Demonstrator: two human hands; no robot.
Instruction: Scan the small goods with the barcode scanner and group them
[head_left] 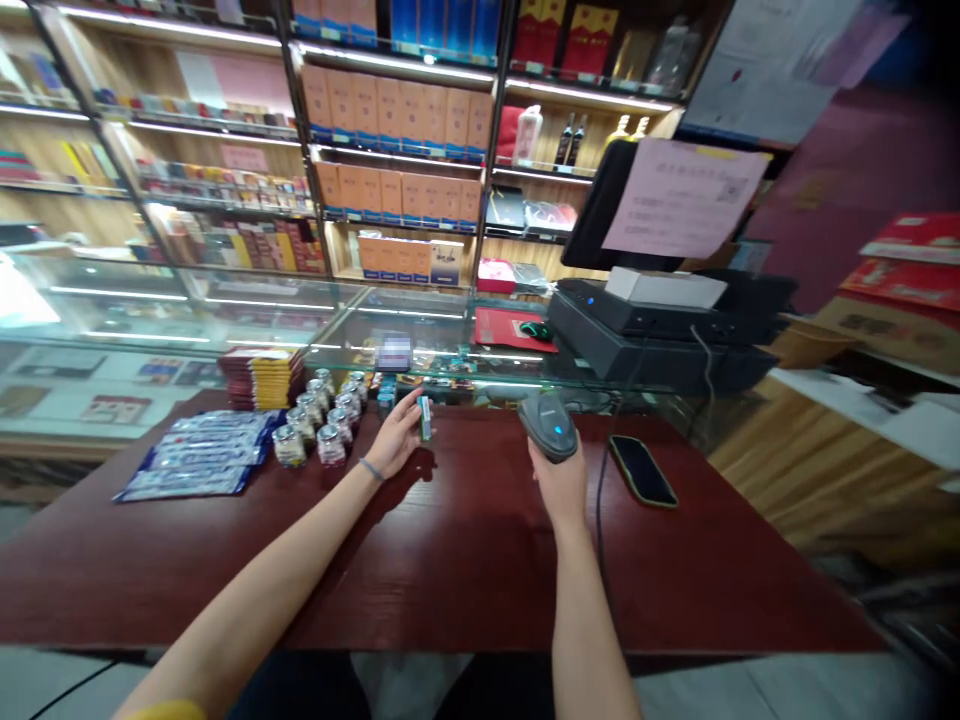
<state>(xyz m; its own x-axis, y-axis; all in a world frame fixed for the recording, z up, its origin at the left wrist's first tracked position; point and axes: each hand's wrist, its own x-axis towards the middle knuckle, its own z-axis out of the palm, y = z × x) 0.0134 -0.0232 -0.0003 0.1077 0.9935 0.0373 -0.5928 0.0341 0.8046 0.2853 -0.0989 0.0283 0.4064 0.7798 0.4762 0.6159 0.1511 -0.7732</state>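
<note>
My left hand (397, 438) is closed on a small narrow green-and-white pack (425, 418), held upright just above the dark red table. In my right hand (559, 485) is a grey barcode scanner (550, 424) with a blue light on it, my fingers wrapped around its handle. The scanner and the small pack are apart, with bare tabletop between them. Left of my left hand stand rows of small lidded jars (331, 445). A black phone (643, 470) lies to the right of my right hand.
Blue-and-silver packets (202, 453) lie at the table's left, near stacked red and yellow packs (274, 380). A cable (600, 500) runs down beside my right hand. Behind the table are a glass counter (360, 310), a black mouse (535, 330) and a cash register (637, 325).
</note>
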